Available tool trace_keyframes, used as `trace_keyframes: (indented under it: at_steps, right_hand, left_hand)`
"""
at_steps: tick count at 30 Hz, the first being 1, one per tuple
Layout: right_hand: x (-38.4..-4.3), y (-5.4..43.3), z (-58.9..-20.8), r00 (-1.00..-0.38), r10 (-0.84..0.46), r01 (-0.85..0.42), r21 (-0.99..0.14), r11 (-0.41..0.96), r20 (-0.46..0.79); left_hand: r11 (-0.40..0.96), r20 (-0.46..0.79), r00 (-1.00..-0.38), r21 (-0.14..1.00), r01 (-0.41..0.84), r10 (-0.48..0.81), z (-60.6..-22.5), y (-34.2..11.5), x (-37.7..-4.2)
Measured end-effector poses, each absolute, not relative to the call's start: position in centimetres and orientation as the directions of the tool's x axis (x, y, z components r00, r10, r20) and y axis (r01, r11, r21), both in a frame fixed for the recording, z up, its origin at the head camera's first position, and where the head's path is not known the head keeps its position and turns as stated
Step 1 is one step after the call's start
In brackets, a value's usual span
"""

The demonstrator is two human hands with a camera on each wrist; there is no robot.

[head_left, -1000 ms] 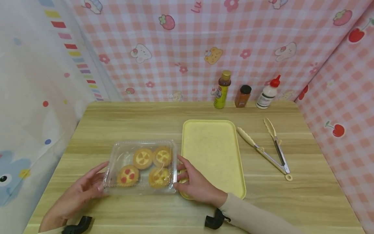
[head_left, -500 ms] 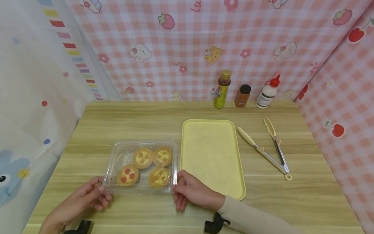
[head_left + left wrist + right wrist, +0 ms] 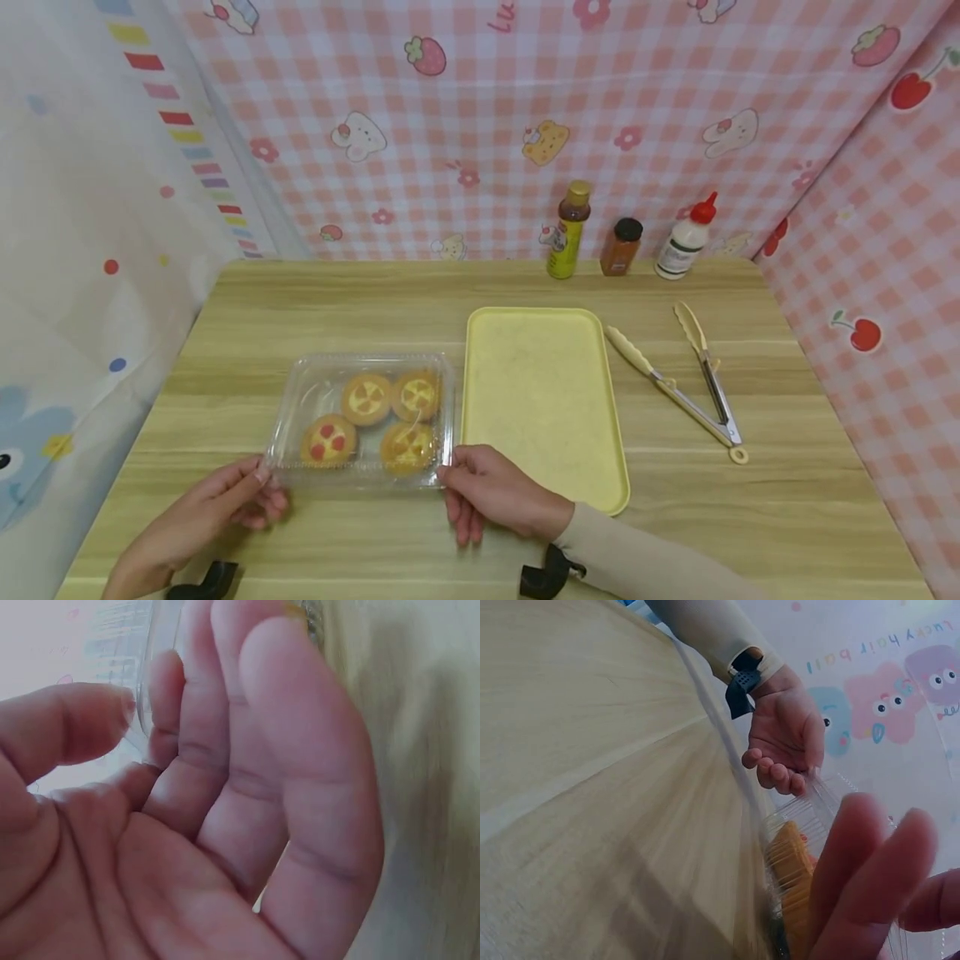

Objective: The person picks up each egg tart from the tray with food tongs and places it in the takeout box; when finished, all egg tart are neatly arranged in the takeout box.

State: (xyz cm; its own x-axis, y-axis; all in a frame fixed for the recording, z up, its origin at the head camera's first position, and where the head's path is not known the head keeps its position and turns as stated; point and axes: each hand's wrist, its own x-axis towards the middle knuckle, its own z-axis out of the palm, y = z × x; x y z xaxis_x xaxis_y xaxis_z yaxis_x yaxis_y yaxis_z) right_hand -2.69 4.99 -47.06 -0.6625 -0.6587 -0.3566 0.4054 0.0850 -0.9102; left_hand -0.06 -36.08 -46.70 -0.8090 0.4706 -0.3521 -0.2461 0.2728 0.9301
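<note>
A clear plastic clamshell box (image 3: 360,482) with its lid down holds several round tarts (image 3: 367,398). One tart (image 3: 330,443) has red pieces on top; the others show yellow and brown wedges. My left hand (image 3: 213,504) pinches the box's front left corner between thumb and index finger, the other fingers loosely bent below. At the front right corner, my right hand (image 3: 506,496) grips the edge with its thumb on top. The right wrist view shows the left hand (image 3: 784,735) across the box and the brown side of a tart (image 3: 791,859) through the plastic.
Right of the box lies a yellow tray (image 3: 540,392). Spread tongs (image 3: 708,400) rest beyond it. A yellow-labelled bottle (image 3: 567,237), a black-capped jar (image 3: 622,247) and a red-tipped squeeze bottle (image 3: 684,242) stand along the back edge of the wooden table (image 3: 360,308).
Both hands have slid from the box's sides toward its front corners, with fingers now folded below the edge. The box's front edge has shifted slightly upward in the head view.
</note>
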Motion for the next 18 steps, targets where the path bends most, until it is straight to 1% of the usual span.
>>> trace_keyframes:
  at_steps: [6,11,15,18]
  right_hand:
    - [-2.78,4.99,-46.97,-0.650,-0.657,0.421,-0.901,0.107,-0.382]
    - [-2.97,4.74,-47.12,-0.682,-0.627,0.398,-0.910,0.115,-0.377]
    - [-3.11,4.36,-47.40,-0.693,-0.604,0.439,-0.895,0.080,-0.394]
    - [-3.07,4.13,-47.52,-0.699,-0.589,0.465,-0.884,0.056,-0.405]
  left_hand:
    - [0.265,-0.353,-0.804,0.931,-0.251,0.478,-46.95,-35.97,-0.69]
    - [0.256,-0.330,-0.808,0.939,-0.229,0.488,-46.93,-35.74,-0.91]
    - [0.259,-0.306,-0.829,0.944,-0.203,0.468,-46.78,-35.24,-0.97]
    - [0.257,-0.309,-0.837,0.944,-0.209,0.453,-46.84,-35.15,-1.16]
